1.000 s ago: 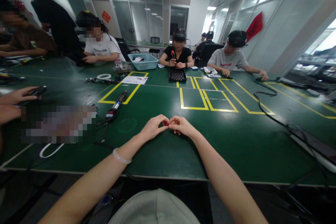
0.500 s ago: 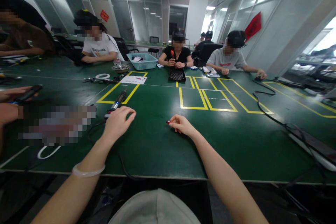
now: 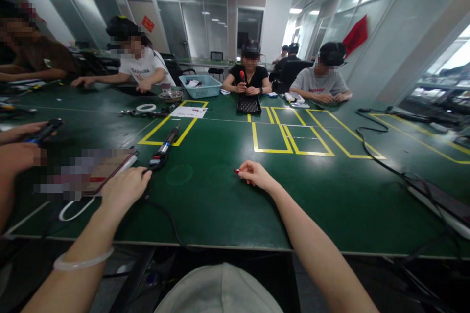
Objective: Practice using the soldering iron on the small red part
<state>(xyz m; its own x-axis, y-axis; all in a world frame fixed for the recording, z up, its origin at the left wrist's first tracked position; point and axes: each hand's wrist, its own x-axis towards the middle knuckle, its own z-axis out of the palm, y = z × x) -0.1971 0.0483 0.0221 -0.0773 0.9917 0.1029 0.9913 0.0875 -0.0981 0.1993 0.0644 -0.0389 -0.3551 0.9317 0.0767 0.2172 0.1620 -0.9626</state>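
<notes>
Between the thumb and fingers of my right hand (image 3: pixel 255 175) is a small red-and-white piece (image 3: pixel 237 171), held just above the green tabletop; its kind is too small to tell. My left hand (image 3: pixel 127 187) is low at the left, fingers closed at the black cable (image 3: pixel 169 217) behind an electric screwdriver (image 3: pixel 164 147). The fingertips partly hide the cable there. The screwdriver lies on the table, its bit pointing away from me. Beside my left hand, a flat tablet-like thing (image 3: pixel 123 160) is partly blurred out.
Yellow tape (image 3: pixel 273 151) marks rectangles on the table. Farther back are a paper sheet (image 3: pixel 189 112), a blue basket (image 3: pixel 201 89) and a black tray (image 3: pixel 248 106). Several people sit around the table; a neighbour's hand (image 3: pixel 22 151) is at the left. Black cables (image 3: pixel 385 166) run along the right.
My left hand has moved left and towards me, from beside the screwdriver to its cable, and its fingers have closed. My right hand stays almost still with the small piece.
</notes>
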